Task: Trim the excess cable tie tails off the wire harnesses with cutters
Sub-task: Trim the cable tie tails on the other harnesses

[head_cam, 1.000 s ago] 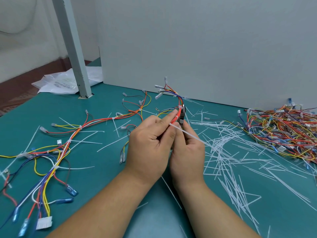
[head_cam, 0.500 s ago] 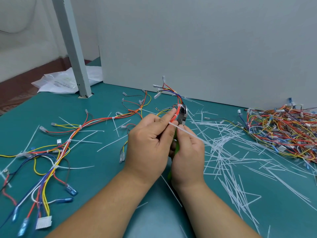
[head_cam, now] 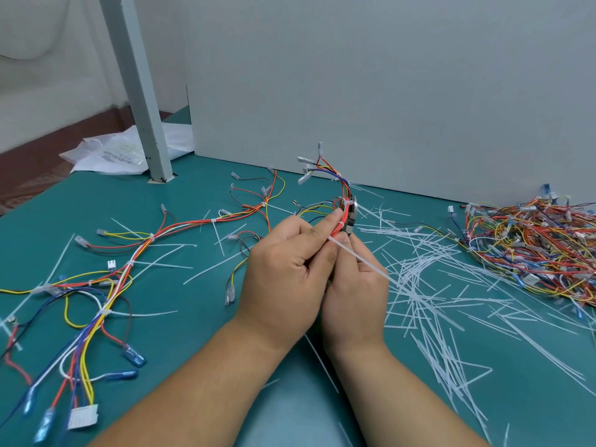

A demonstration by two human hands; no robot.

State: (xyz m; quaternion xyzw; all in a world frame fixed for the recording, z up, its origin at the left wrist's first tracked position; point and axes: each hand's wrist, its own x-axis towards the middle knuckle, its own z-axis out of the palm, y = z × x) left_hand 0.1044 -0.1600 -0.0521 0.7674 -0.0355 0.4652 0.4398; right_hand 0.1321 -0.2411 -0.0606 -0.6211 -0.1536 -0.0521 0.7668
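My left hand [head_cam: 283,279] pinches a bundle of red and orange wires of a wire harness [head_cam: 342,201] just above the table's middle. My right hand [head_cam: 354,291] is closed around cutters [head_cam: 352,211], whose metal jaws sit at a white cable tie on the bundle. A long white tie tail [head_cam: 358,258] sticks out rightward from between my fingers, over my right hand. The harness's upper end with clear terminals [head_cam: 309,169] curls up toward the wall. The cutter handles are hidden by my hands.
The rest of this harness [head_cam: 106,295] sprawls over the green table [head_cam: 180,317] to the left, with blue terminals and a white connector. Cut tie tails [head_cam: 429,295] litter the right side. A heap of harnesses [head_cam: 529,246] lies far right. A grey post [head_cam: 142,91] stands back left.
The cutter jaws have slid up along the bundle to the upper cable tie, and the harness end has lifted slightly. Both hands have stayed close together.
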